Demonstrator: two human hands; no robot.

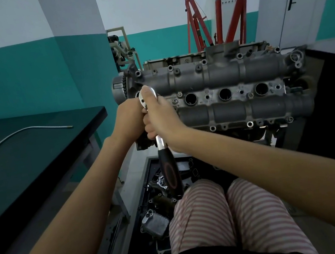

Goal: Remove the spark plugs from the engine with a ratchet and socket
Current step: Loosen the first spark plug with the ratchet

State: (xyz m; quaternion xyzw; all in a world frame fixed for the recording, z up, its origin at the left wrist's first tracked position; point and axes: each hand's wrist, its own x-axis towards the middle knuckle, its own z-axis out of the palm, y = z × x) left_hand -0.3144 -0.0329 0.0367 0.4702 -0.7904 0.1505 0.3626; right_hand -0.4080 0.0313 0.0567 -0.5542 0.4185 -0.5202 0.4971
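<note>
Left of the left hand (127, 119), a dark surface (41, 150) carries a bent metal rod (19, 133) before teal-and-white walls (13, 73); both this and the right hand (160, 117) grip the ratchet (166, 159) at the engine (232, 86).

No readable text anywhere. The red steel engine hoist (229, 8) carries a small plate at its top end, too blurred to read. The grey cast-metal engine head (221, 88) shows a faint embossed mark, illegible. No brand visible on the chrome ratchet with black handle (167, 161).
</note>
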